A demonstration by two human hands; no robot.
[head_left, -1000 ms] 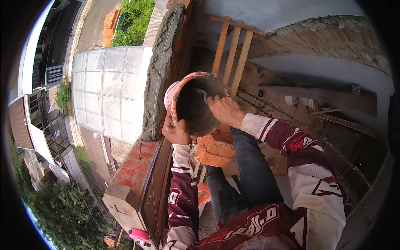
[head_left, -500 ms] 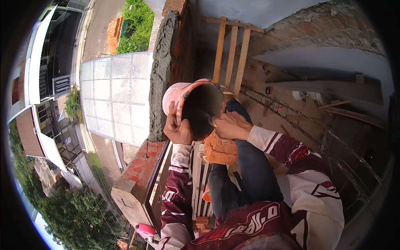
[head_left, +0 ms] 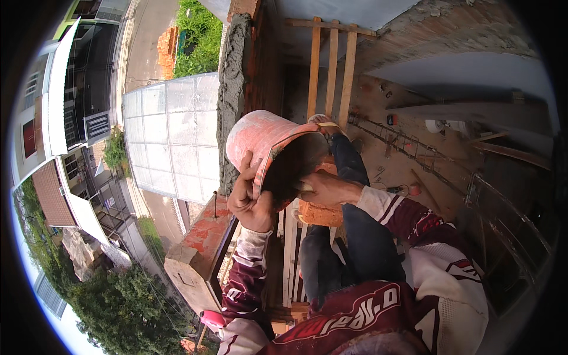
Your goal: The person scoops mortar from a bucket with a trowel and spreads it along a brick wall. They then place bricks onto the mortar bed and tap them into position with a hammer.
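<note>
A reddish, mortar-smeared bucket (head_left: 257, 135) is tilted in front of me, its dark mouth facing toward me and to the right. My left hand (head_left: 251, 204) is closed on the near left part of its rim. At the right side of the mouth, my right hand (head_left: 331, 190) is closed around a pale-handled tool (head_left: 305, 186); the tool's head is hidden in the shadowed bucket. Just left of the bucket runs a brick wall topped with wet grey mortar (head_left: 231, 83). Orange bricks (head_left: 319, 214) sit below my right hand, between the bucket and my legs.
A taut string runs along the wall top. A red-smeared concrete ledge (head_left: 207, 231) lies to the left, with a pink-handled object (head_left: 212, 319) near its lower end. Wooden slats (head_left: 331, 71) stand beyond, over a drop to a littered floor. Street and roofs lie far below left.
The bucket has tipped further, its base rising to the left and its mouth turning to the right and down. Both hands have stayed on bucket and tool, lowering slightly.
</note>
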